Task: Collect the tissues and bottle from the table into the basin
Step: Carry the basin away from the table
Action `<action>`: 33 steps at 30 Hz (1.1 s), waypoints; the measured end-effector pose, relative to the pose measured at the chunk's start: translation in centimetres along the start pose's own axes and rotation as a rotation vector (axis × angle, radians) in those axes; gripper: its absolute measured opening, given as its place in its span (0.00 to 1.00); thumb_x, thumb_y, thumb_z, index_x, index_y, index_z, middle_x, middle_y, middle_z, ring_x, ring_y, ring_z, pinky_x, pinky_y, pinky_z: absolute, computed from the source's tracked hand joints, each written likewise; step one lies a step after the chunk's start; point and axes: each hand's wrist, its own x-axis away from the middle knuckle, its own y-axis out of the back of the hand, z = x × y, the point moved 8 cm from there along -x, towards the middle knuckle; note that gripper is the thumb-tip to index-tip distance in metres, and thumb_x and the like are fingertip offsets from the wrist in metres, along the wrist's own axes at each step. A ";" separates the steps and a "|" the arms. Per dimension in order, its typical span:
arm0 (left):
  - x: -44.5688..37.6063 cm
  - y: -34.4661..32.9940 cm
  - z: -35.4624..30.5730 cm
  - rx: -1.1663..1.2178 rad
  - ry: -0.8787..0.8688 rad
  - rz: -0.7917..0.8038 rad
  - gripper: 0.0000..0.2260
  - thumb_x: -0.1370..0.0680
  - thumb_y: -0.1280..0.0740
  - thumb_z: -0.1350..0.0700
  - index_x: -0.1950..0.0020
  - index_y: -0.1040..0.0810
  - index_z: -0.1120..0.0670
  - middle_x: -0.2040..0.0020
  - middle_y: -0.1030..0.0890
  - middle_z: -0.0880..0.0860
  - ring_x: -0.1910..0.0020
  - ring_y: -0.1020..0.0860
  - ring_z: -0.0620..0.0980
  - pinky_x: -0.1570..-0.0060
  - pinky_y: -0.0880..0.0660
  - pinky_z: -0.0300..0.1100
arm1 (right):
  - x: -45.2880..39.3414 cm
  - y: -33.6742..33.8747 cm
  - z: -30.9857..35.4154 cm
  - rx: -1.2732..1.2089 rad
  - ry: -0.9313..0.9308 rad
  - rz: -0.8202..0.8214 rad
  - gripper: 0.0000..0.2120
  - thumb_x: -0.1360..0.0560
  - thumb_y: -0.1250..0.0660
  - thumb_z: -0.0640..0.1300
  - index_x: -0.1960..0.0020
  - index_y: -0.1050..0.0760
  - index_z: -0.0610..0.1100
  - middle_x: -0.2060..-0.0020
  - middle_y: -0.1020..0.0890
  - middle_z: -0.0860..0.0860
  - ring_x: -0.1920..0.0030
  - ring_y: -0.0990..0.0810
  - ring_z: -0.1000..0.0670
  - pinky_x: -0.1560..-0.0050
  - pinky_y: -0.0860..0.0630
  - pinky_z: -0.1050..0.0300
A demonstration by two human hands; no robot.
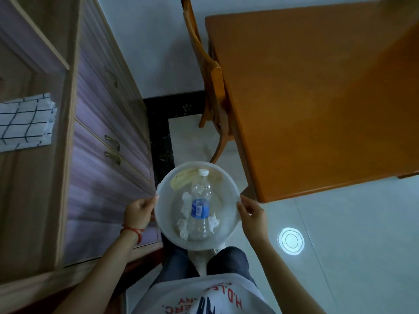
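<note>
The left hand (138, 211) grips the left rim of the white basin (229, 189), fingers curled over its edge. Between the 2 hands, inside the basin, the clear bottle (200, 207) lies on crumpled tissues (186, 206). The right hand (250, 210) pinches the right rim, beside the wooden table (317, 98).

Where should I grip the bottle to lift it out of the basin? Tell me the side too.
Grip the bottle across its labelled middle, coming from straight above. It lies flat in the basin, cap pointing away from you, tissues at both sides, so put your fingers over the label.
</note>
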 end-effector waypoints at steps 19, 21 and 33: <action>7.1 -12.7 -0.3 -0.202 -0.194 0.477 0.15 0.27 0.32 0.53 0.68 0.23 0.63 0.70 0.21 0.60 0.68 0.21 0.57 0.72 0.20 0.42 | 16.4 10.1 -13.0 -0.226 -0.311 -0.517 0.12 0.25 0.36 0.40 0.43 0.22 0.42 0.57 0.18 0.51 0.63 0.23 0.71 0.61 0.29 0.79; 8.9 -15.2 -0.8 -0.226 -0.224 0.529 0.14 0.27 0.32 0.54 0.68 0.23 0.63 0.70 0.21 0.59 0.72 0.20 0.52 0.77 0.23 0.36 | 17.9 11.9 -14.7 -0.252 -0.339 -0.573 0.11 0.25 0.36 0.40 0.43 0.22 0.42 0.56 0.18 0.52 0.63 0.24 0.73 0.61 0.30 0.80; 22.6 -29.6 -6.0 -0.356 -0.426 0.779 0.16 0.26 0.33 0.53 0.64 0.23 0.67 0.71 0.24 0.56 0.72 0.24 0.48 0.81 0.31 0.27 | 25.8 23.9 -22.6 -0.375 -0.455 -0.861 0.12 0.25 0.37 0.42 0.42 0.23 0.44 0.57 0.18 0.51 0.56 0.21 0.56 0.62 0.29 0.75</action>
